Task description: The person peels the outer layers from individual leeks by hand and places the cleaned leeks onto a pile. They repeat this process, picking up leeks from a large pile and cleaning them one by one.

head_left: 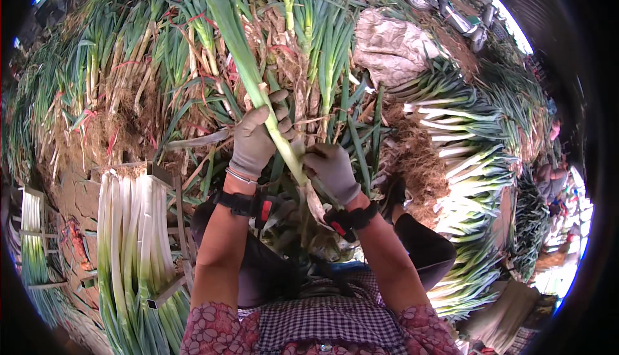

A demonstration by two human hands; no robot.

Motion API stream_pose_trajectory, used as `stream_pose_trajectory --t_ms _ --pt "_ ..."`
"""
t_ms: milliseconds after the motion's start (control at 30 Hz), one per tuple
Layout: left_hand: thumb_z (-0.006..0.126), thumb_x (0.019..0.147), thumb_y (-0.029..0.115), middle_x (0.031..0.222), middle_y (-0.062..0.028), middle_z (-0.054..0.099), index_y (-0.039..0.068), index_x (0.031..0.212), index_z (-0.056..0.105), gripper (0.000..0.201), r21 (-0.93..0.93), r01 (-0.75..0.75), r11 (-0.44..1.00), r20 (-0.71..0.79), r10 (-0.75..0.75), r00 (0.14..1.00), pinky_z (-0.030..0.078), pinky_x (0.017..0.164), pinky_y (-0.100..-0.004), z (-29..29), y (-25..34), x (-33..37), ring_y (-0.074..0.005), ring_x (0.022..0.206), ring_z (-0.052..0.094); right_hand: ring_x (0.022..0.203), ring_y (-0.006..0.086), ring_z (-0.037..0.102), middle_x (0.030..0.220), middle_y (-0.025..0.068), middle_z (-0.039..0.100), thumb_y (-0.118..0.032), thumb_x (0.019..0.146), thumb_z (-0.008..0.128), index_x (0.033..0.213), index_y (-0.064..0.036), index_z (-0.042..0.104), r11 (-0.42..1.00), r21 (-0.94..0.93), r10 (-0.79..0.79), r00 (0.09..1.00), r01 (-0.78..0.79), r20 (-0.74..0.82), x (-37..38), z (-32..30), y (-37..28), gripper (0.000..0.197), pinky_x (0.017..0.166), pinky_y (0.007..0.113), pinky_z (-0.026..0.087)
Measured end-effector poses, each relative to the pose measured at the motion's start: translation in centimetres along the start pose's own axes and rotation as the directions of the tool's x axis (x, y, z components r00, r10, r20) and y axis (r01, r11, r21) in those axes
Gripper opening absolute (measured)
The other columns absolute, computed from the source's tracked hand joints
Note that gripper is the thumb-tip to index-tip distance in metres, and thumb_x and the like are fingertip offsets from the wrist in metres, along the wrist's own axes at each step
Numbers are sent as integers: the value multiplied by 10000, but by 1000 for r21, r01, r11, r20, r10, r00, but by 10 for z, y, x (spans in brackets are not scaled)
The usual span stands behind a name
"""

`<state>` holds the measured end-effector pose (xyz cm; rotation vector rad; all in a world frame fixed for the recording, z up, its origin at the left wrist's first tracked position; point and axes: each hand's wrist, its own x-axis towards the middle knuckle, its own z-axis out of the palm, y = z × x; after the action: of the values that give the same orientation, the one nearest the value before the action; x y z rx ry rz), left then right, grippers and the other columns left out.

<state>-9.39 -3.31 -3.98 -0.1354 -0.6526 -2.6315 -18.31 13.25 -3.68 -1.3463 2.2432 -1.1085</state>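
Note:
A long green onion slants across the middle, its green leaves pointing up and away and its root end down toward my lap. My left hand, in a grey glove, is closed around the stalk partway up. Lower on the same stalk is my right hand, also gloved, with its fingers curled in and pinched against the stalk's right side. Whether a strip of outer skin is between those fingers is too small to tell. Loose leaves and peelings lie below both hands, between my knees.
Tied bunches of unpeeled green onions cover the ground ahead. Cleaned white-stemmed ones rest in a metal frame at left. A long row of green onions lies at right, beside a pale sack. A scooter stands far right.

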Motion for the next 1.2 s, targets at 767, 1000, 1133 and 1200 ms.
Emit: stream_pose_trajectory --t_ms 767,1000,1133,1200 --pt "595 885 215 867 -24 519 140 1170 516 305 179 -383 906 -364 423 830 447 643 -332 10 20 -6 -155 694 493 761 285 613 928 80 607 -213 688 760 997 -116 567 975 -168 -178 960 143 -216 -15 30 -10 377 663 391 487" --pt "597 884 162 883 -4 523 252 1293 449 444 236 -457 857 -378 514 770 461 602 -302 0 40 -15 -127 686 493 672 290 624 743 94 608 -194 711 755 844 -92 601 970 -195 -178 972 147 -155 -56 24 11 227 583 390 499" --pt "603 876 113 877 4 507 207 1222 488 377 224 -483 847 -434 530 729 461 612 -293 3 56 -17 -135 694 476 815 374 636 922 157 655 -374 829 600 1042 -99 578 836 -482 367 920 -262 137 -137 -1 118 349 664 485 493" --pt "609 880 120 880 3 509 161 1189 510 327 274 -480 833 -464 552 693 459 616 -300 -6 61 -23 -142 698 472 871 361 634 927 140 664 -385 797 640 1077 -105 577 789 -519 517 813 -330 269 -150 -20 119 401 750 460 493"
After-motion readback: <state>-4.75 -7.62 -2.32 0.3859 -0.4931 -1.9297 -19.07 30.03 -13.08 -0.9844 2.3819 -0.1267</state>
